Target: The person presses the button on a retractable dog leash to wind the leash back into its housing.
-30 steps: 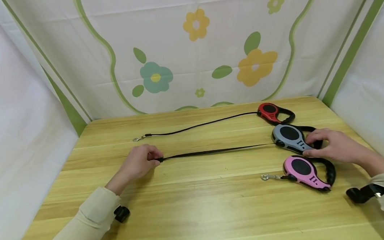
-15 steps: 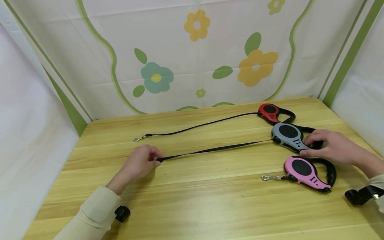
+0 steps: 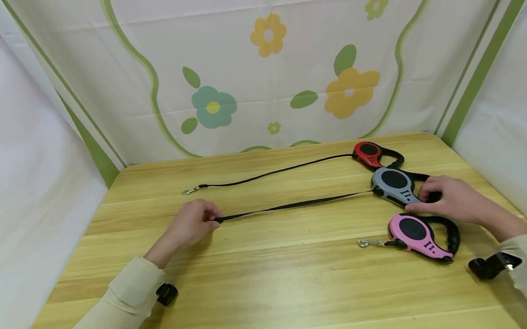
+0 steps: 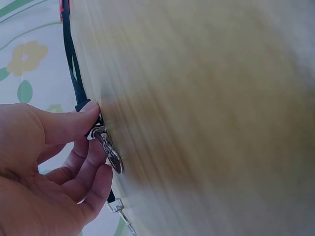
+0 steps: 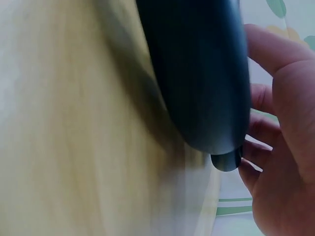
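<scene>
Pinching strap [image 3: 307,202]: left hand [image 3: 194,222]; right hand [image 3: 454,200] gripping grey leash [image 3: 394,180]; wood table [image 3: 274,293], floral cloth [image 3: 249,71].

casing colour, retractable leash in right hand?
Grey leash casing with a black oval panel; best in head view.

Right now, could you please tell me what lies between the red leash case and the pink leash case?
The grey leash case lies between the red leash case and the pink leash case, as the head view shows.
</scene>
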